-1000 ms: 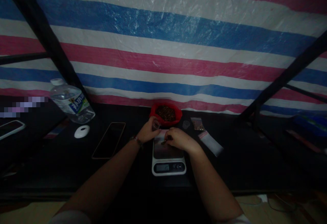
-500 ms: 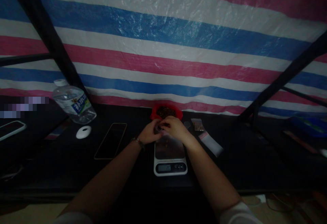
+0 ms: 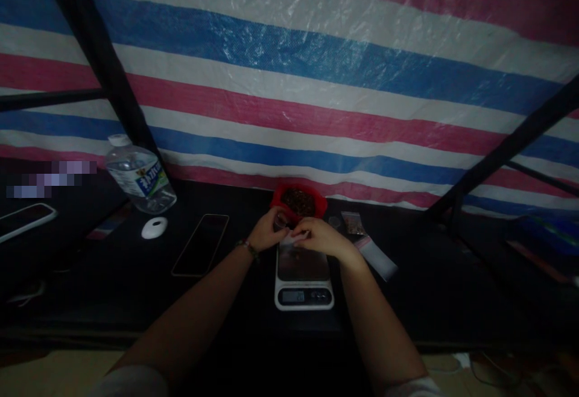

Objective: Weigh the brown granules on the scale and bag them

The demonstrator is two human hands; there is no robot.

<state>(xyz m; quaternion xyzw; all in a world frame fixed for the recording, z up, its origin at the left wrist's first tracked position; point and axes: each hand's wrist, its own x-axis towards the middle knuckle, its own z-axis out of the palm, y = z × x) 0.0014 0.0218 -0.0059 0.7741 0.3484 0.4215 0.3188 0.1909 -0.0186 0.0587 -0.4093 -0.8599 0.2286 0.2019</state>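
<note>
While left hand (image 3: 266, 231) grips cup (image 3: 281, 221), right hand (image 3: 320, 236) curls over scale (image 3: 304, 268).

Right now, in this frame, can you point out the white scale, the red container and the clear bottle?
White scale (image 3: 303, 270): head view, on its dark weighing plate.
Red container (image 3: 321, 205): head view, on its right-hand wall.
Clear bottle (image 3: 143, 181): head view, on its label.

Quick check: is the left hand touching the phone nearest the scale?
Apart: the head view shows dark tabletop between the left hand and the phone.
</note>
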